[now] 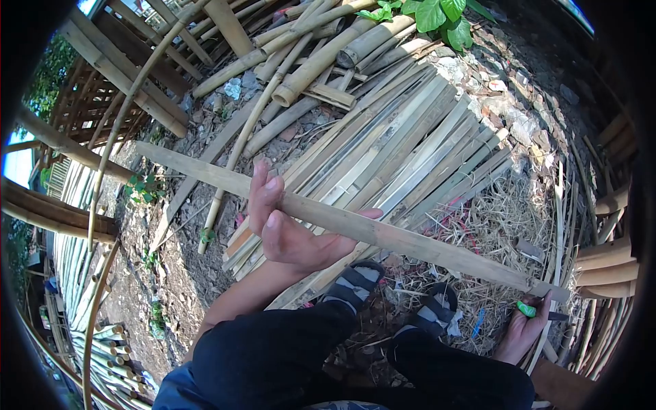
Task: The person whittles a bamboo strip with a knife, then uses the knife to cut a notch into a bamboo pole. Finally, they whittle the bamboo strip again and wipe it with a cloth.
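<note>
A long flat bamboo slat point(396, 239) runs slantwise across the view, from upper left to lower right. My left hand point(294, 236) holds it near the middle, with fingers curled over the front and the thumb behind. At the slat's right end is my right hand point(523, 335), closed around what looks like a green-handled knife point(526, 309). Its dark blade shows just past the fingers, by the slat's end; most of the grip is hidden. Beneath the slat, many split bamboo strips point(383, 150) lie side by side on the ground.
Round bamboo poles point(307, 68) are piled behind the strips. More poles point(109, 362) are stacked at lower left, beside upright bamboo posts point(61, 215). Shavings point(499, 225) and rubble cover the ground at right. My sandalled feet point(355, 283) are below the slat.
</note>
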Tool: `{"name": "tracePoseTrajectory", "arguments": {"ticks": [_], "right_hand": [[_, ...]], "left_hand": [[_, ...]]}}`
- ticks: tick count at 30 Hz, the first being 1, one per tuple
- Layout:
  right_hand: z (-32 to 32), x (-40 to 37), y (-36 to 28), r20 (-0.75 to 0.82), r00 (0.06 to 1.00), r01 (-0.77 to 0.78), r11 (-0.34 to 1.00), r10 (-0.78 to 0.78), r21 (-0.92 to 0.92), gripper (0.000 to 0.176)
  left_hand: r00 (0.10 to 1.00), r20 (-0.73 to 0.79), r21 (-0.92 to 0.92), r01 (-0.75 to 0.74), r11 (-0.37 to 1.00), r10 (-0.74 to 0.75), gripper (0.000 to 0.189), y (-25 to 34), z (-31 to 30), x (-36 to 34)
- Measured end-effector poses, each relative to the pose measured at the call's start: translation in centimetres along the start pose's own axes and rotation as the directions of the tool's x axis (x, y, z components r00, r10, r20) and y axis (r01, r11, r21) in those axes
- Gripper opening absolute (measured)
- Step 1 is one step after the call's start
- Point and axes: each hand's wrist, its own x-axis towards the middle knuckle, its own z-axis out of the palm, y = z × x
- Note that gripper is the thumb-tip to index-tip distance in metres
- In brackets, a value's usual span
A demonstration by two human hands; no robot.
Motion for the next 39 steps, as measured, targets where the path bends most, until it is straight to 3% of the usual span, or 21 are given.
{"name": "tracePoseTrajectory", "arguments": {"ticks": [2, 8, 13, 17, 19, 20, 22, 26, 28, 35, 38, 39], "right_hand": [[-0.3, 0.0, -0.1, 0.063, 0.998, 0.002, 1.000, -0.001, -0.014, 0.010], [0.4, -0.4, -0.1, 0.012, 1.000, 0.012, 1.000, -0.012, -0.020, 0.011], [1.4, -1.4, 0.0, 0.007, 0.999, 0.032, 0.999, -0.032, -0.037, 0.011], [-0.1, -0.3, -0.3, 0.048, 0.999, 0.005, 1.000, -0.004, -0.030, 0.011], [-0.3, -0.3, -0.2, 0.088, 0.996, 0.018, 0.997, -0.012, -0.069, 0.011], [-0.3, -0.3, -0.2, 0.087, 0.996, 0.017, 0.997, -0.011, -0.069, 0.011], [0.1, -0.6, -0.3, 0.054, 0.999, 0.005, 1.000, -0.003, -0.024, 0.011], [-0.5, 0.0, -0.5, 0.053, 0.999, 0.003, 1.000, -0.003, 0.003, 0.011], [-0.7, 0.1, -0.5, 0.092, 0.996, 0.002, 1.000, -0.001, -0.007, 0.010], [-0.5, -0.2, -0.4, 0.066, 0.998, -0.006, 1.000, 0.005, 0.029, 0.009], [-1.0, 0.3, -0.5, 0.058, 0.998, 0.009, 1.000, -0.009, 0.010, 0.010], [-1.4, 0.8, -0.4, 0.042, 0.999, 0.018, 1.000, -0.018, -0.006, 0.011]], "left_hand": [[1.000, -0.019, 0.027, -0.015, 1.000, 0.015, 0.120, 0.0, -0.2, 0.2], [0.989, -0.092, 0.092, -0.103, 0.990, 0.111, 0.128, -0.1, 0.0, 0.7], [0.994, 0.029, 0.037, 0.104, 0.994, -0.105, 0.138, 1.0, -0.9, 0.2], [1.000, 0.014, 0.071, -0.018, 0.997, 0.017, 0.139, 0.4, -0.8, 0.6], [0.996, -0.029, -0.010, -0.086, 0.996, 0.085, 0.141, -0.2, -0.9, 0.7], [0.996, -0.028, -0.010, -0.086, 0.996, 0.086, 0.141, 0.0, -1.2, 0.9], [0.992, 0.122, 0.041, -0.023, 0.999, 0.018, 0.144, 0.6, -2.2, 1.8], [0.999, 0.033, 0.095, -0.031, 0.995, 0.028, 0.149, 0.8, -0.9, 1.7], [0.999, 0.001, 0.018, 0.045, 0.999, -0.045, 0.151, 0.9, -0.7, 1.4], [0.994, 0.036, -0.088, 0.105, 0.991, -0.102, 0.146, 0.5, -1.0, 0.7], [0.996, 0.082, -0.022, 0.029, 0.999, -0.027, 0.138, 0.1, -0.9, 0.1], [0.998, 0.029, 0.006, -0.062, 0.998, 0.062, 0.135, -0.3, -0.4, 0.0]]}}
